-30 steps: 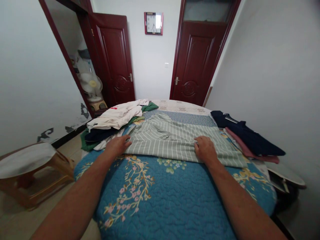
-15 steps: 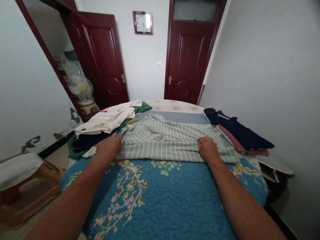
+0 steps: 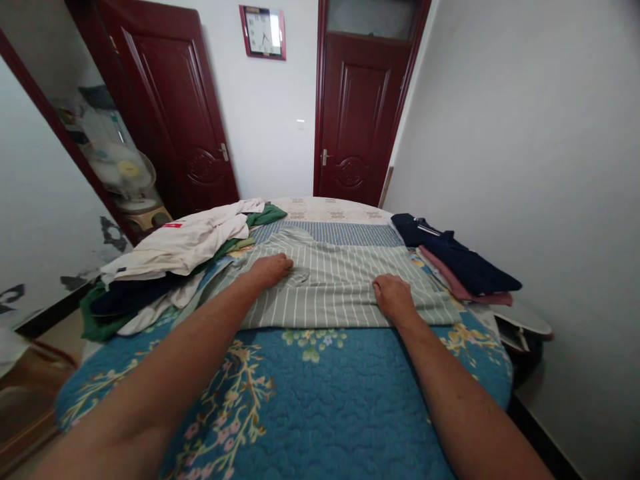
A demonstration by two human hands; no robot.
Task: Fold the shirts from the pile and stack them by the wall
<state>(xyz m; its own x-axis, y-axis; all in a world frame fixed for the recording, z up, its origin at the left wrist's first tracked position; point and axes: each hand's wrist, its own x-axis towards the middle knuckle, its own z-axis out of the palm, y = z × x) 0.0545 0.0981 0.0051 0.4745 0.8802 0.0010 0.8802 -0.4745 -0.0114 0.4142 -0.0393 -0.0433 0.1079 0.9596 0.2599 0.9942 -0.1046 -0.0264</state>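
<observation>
A grey-green shirt with white stripes lies spread crosswise over the blue floral quilted cover. My left hand rests on its left half, fingers curled and closed on the cloth beside a rumpled fold. Farther right, my right hand is closed too, its bent fingers gripping the shirt near the lower strip. The fingertips of both hands are partly hidden. Beneath my left forearm, one end of the shirt reaches out toward the clothes on the left.
At the left lies a loose heap of clothes, a white garment on top of dark and green ones. Folded navy clothing sits on a pink garment at the right. A wooden stool stands lower left, a fan beyond the doorway.
My left hand has moved from the shirt's left edge inward to the right and farther away. My right hand keeps its hold. The view has turned a little to the right.
</observation>
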